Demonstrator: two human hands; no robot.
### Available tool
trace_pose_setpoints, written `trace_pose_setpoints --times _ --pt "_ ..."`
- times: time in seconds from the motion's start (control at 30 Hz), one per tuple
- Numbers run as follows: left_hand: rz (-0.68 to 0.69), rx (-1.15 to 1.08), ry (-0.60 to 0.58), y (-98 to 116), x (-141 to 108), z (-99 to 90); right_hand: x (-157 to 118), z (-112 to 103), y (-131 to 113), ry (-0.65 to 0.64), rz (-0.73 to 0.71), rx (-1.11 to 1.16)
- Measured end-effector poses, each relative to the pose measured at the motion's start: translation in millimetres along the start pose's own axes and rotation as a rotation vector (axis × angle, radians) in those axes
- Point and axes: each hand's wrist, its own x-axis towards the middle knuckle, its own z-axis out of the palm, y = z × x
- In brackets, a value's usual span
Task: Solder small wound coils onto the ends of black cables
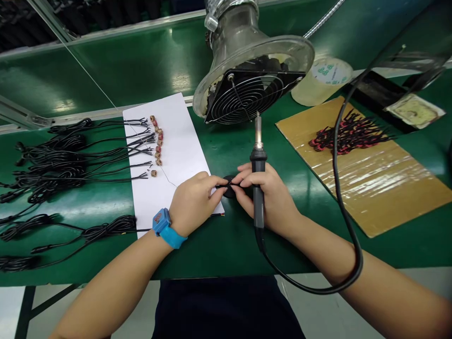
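Note:
My left hand [194, 200], with a blue wristband [168, 229] at its wrist, pinches a thin black cable at the middle of the bench. Facing it, my right hand [273, 197] holds a soldering iron [259, 188] upright in its curled fingers, tip pointing up and away. The thumb and index fingertips of that same hand also pinch at the black cable, close to my left fingertips. Directly behind the fingertips lies a small round black object [229, 190], partly covered. The exact joint between the fingers is too small to make out.
White paper [169, 117] bears copper-coloured rings [158, 149] and cable ends. Coiled black cables [60, 160] lie left. A fume extractor fan [247, 96] hangs ahead. Right are cardboard [374, 188] with red-black wires [348, 136], a tape roll [323, 80] and a sponge [415, 110].

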Motion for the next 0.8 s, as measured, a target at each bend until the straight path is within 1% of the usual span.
trace_pose_setpoints --times 0.2,0.37,0.7,0.8 --pt "-0.001 0.009 -0.003 -0.6 -0.9 2.3 -2.0 -4.1 2.9 0.018 0.034 -0.006" --pt "-0.011 0.076 -0.035 -0.5 -0.4 3.1 -3.7 -6.0 5.2 0.007 0.058 0.022" --pt "0.014 0.132 -0.029 -0.5 -1.9 5.6 -3.2 -6.1 4.8 -0.001 0.055 0.024" --pt "0.017 0.151 -0.038 0.0 -1.4 5.0 -1.4 -9.6 4.4 0.000 0.032 0.086"
